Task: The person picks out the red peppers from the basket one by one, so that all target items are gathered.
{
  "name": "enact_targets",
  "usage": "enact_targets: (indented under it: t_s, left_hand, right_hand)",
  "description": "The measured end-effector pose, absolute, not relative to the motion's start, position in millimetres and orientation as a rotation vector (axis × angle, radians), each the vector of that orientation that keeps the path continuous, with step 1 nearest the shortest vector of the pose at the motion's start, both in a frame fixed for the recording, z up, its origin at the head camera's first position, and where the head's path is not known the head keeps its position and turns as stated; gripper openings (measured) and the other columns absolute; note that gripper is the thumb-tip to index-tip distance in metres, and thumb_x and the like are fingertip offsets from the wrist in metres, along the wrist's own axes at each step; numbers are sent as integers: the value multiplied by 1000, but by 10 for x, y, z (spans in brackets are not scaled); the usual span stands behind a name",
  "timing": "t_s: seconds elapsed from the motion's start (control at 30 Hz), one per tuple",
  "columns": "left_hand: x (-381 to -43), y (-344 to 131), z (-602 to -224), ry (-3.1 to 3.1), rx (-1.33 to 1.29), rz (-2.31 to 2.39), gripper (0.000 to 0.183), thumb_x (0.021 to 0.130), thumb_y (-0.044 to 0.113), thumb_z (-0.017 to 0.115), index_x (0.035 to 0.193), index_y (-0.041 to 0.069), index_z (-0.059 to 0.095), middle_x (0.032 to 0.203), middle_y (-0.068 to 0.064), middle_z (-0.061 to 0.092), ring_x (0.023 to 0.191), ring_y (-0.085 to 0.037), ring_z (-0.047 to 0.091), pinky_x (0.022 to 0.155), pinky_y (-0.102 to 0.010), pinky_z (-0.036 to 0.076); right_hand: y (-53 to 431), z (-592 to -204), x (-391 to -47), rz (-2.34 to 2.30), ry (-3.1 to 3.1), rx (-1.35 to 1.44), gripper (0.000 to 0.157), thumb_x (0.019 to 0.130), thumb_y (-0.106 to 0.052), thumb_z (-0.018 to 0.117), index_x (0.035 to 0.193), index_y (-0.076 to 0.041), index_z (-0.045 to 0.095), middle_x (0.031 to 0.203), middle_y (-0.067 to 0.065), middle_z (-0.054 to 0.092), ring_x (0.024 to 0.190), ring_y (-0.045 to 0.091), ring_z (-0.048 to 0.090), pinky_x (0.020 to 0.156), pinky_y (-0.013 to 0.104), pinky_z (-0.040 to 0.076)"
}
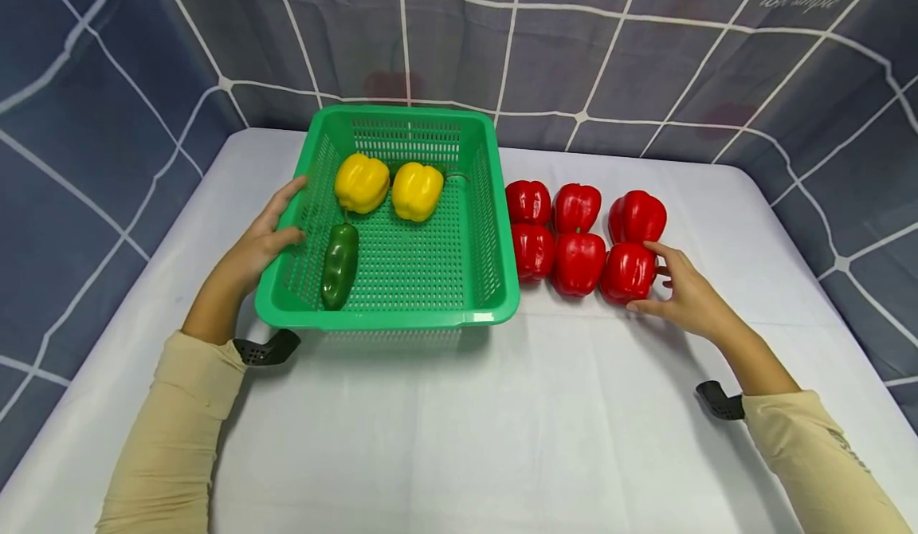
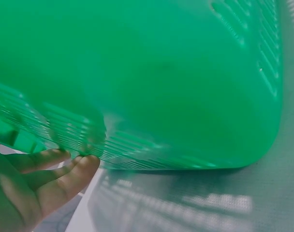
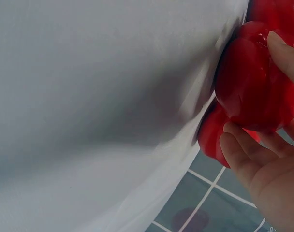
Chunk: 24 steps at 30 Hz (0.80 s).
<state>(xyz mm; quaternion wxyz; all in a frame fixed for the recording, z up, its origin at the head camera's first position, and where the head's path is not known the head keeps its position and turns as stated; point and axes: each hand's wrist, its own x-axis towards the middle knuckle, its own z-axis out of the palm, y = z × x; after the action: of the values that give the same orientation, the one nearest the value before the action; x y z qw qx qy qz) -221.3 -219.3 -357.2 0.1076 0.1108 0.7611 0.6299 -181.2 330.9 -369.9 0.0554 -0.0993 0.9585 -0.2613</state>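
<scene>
A green plastic basket (image 1: 409, 319) stands on the table, holding two yellow bell peppers (image 1: 362, 183) and a long green chili pepper (image 1: 339, 267). At its left side, my left hand (image 1: 261, 235) touches the rim with extended thumb and forefinger. The left wrist view shows other fingers (image 2: 72, 183) against the slotted outer wall. Several red bell peppers (image 1: 578, 263) are grouped in two rows right of the basket. My right hand (image 1: 684, 291) holds the front-right red bell pepper (image 1: 627, 272), thumb on one side, fingers on the other; the right wrist view shows this grip.
A white cloth (image 1: 459, 430) covers the table. Grey curtains (image 1: 459, 40) with white grid lines rise behind and at both sides. Near each wrist is a black device (image 1: 719, 401). The nearest red peppers stand close against the basket's right wall.
</scene>
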Motion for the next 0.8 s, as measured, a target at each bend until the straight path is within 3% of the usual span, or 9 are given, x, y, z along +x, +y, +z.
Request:
enact_targets:
  t_s: [0.3,0.8]
  left_hand:
    - [-2202,-2182,-3574,2280,352,1817,77,83,-1,35,148,25,3,149,-18,3,106,-15,35,71,-15,47]
    - [-2192,-2181,-3579,2265,360,1836,76,84,0,36,148,25,4,147,-19,6,100,-11,41,70,-16,49]
  right_hand:
    - [3304,-3697,-1818,-800,2892,-309,97,70,-21,77,143,-6,15,131,29,29,111,50,40,83,64,41]
    - [3337,-3711,-1789,-839,2896,-357,102,69,-19,78,145,-7,10,135,28,25,115,50,38,83,67,39]
